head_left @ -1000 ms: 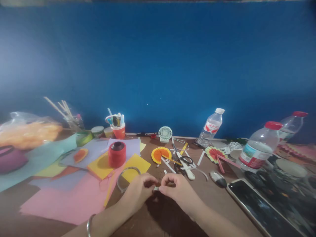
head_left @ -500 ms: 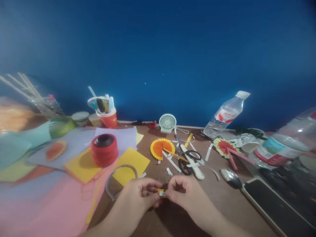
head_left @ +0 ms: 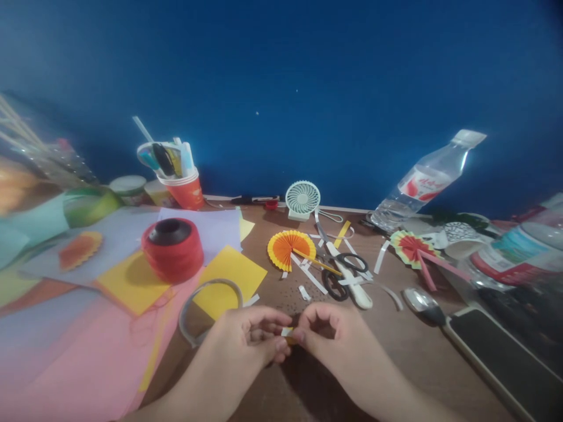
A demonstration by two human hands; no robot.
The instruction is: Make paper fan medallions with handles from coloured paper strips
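Between the fingertips of my left hand (head_left: 250, 340) and my right hand (head_left: 328, 337) is a small yellow and white piece of paper (head_left: 288, 333). Both hands pinch it just above the brown table, partly covering it. Beyond them lies a pleated orange and yellow paper fan (head_left: 288, 249) with a yellow paper handle. To its right, scissors with black handles (head_left: 336, 284) lie among white paper strips, beside a white-handled tool (head_left: 360, 296). A grey ring (head_left: 182, 319) and a square of yellow paper (head_left: 233, 275) are next to my left hand.
A red spool (head_left: 173, 258) stands on coloured papers at left, near a red cup of pens (head_left: 187, 190). A small mint fan (head_left: 302, 199) stands at the back. On the right are a tilted plastic bottle (head_left: 424, 181), a red paper fan (head_left: 413, 249), a spoon (head_left: 420, 300) and a phone (head_left: 497, 351).
My hands stay together, and the small paper between them is slightly turned, with more white at its left. The camera view has shifted, so background things appear higher and larger.
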